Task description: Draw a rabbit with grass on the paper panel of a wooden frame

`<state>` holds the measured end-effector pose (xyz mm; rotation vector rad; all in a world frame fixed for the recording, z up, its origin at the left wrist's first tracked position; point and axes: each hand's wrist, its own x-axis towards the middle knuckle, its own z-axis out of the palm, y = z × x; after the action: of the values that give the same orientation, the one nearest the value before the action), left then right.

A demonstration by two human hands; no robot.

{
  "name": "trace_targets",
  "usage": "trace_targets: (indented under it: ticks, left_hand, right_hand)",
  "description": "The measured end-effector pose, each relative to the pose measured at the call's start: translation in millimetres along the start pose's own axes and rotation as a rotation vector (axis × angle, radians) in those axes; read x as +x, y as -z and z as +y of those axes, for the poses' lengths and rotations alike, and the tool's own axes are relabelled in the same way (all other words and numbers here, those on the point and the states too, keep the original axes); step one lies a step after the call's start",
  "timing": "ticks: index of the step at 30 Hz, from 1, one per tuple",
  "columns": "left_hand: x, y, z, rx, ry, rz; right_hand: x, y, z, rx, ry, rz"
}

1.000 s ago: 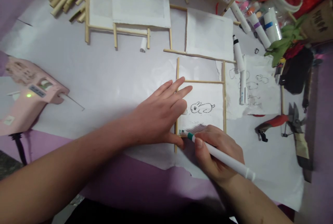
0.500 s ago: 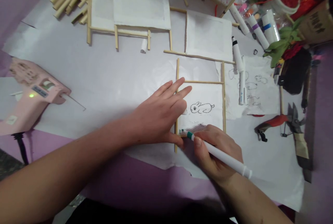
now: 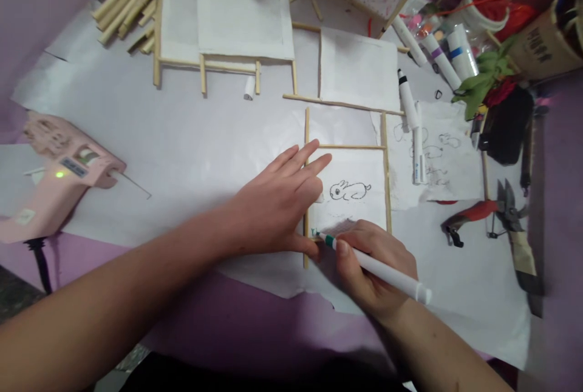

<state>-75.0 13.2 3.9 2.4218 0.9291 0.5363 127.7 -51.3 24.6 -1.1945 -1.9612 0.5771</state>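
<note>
My right hand (image 3: 376, 264) grips a white marker (image 3: 382, 271) with a green collar. Its tip touches the lower left corner of a white paper panel (image 3: 350, 164), beside small green strokes. Thin wooden sticks (image 3: 387, 179) frame the panel. A rabbit (image 3: 350, 190) outlined in black is drawn across its middle. Flat over the left stick and the panel's left edge lies my left hand (image 3: 286, 198), fingers spread, its thumb near the bottom corner.
A pink glue gun (image 3: 68, 167) with a lit green light lies at left. Pruning shears (image 3: 505, 213) and a sheet of rabbit sketches (image 3: 449, 167) are at right. Behind are more framed panels (image 3: 246, 10), wooden sticks (image 3: 130, 0), markers (image 3: 441, 61) and a paper cup (image 3: 544, 37).
The marker tip has moved slightly right along the panel's bottom edge, leaving more green strokes. My left hand stays spread on the frame. The whole view has shifted slightly.
</note>
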Motion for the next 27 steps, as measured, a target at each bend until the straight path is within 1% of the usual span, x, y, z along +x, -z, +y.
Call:
trace_targets:
  ticks: [2,8,11,14,18,21,23,27]
  left_hand:
    - [0,-0.4,0,0.008,-0.01,0.002]
    - [-1,0.3,0,0.028,-0.016,-0.002]
    - [-1,0.7,1,0.061,-0.017,-0.015]
    - [-1,1.6,1,0.091,-0.02,-0.03]
    - [1,5.9,6,0.098,-0.007,-0.039]
    - [4,7.9,15,0.124,-0.001,-0.026]
    - [6,6.2,19,0.132,-0.011,-0.035]
    - [7,-2.4,15,0.134,-0.002,-0.063]
  right_hand:
    - [-1,0,2,-0.004,-0.008,0.011]
    - [-7,0,5,0.039,0.001,0.148]
    - [-10,5,4,0.044,-0.072,0.205]
    - [-12,13,3,0.031,-0.14,0.195]
    - [-13,18,4,0.025,-0.101,0.192]
    - [-11,16,7,0.041,-0.052,0.203]
    - [-11,12,10,0.059,-0.052,0.194]
    - [-12,8,13,0.08,-0.075,0.142]
